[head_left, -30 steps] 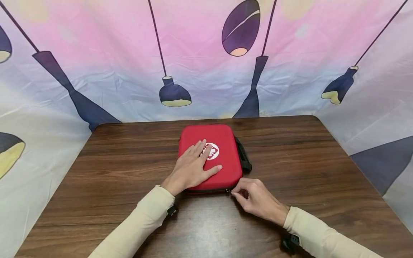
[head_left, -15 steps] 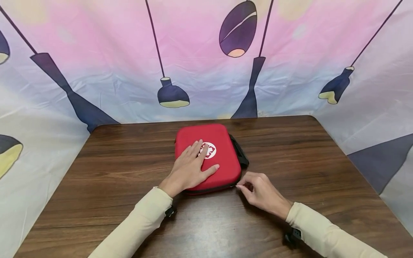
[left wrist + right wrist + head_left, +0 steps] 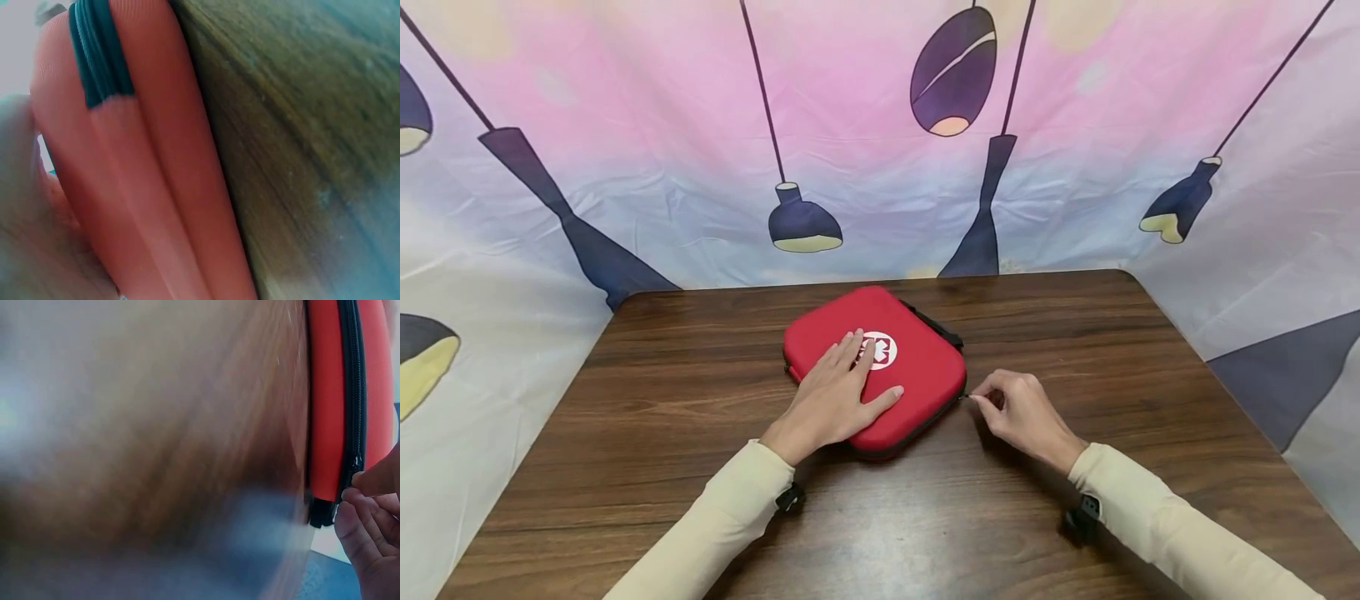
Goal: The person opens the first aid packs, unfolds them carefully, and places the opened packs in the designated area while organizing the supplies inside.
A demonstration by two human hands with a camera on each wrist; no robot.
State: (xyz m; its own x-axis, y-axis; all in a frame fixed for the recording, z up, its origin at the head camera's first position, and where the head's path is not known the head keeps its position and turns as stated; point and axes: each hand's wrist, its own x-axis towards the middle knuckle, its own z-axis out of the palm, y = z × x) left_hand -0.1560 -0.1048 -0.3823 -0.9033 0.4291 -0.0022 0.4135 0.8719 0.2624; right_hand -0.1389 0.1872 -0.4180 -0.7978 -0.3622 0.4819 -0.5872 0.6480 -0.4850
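Observation:
A red zippered case (image 3: 917,367) with a white round emblem lies turned at an angle on the table. My left hand (image 3: 831,392) rests flat on its lid, fingers spread and partly over the emblem. At the case's right corner, my right hand (image 3: 1022,412) pinches the zipper pull (image 3: 966,397) between thumb and forefinger. The right wrist view shows the black zipper (image 3: 355,381) running along the case's side up to those fingertips. In the left wrist view, the black zipper band ends at a red fabric strip (image 3: 147,187) on the side.
A black handle strap (image 3: 934,323) is attached to the case's far right side. The brown wooden table (image 3: 685,400) extends around the case. Behind it hangs a fabric backdrop (image 3: 880,150) printed with lamps.
The case has turned counterclockwise under my left hand, its near right corner swinging right and away. My right hand has moved right and farther off, still pinching the zipper pull.

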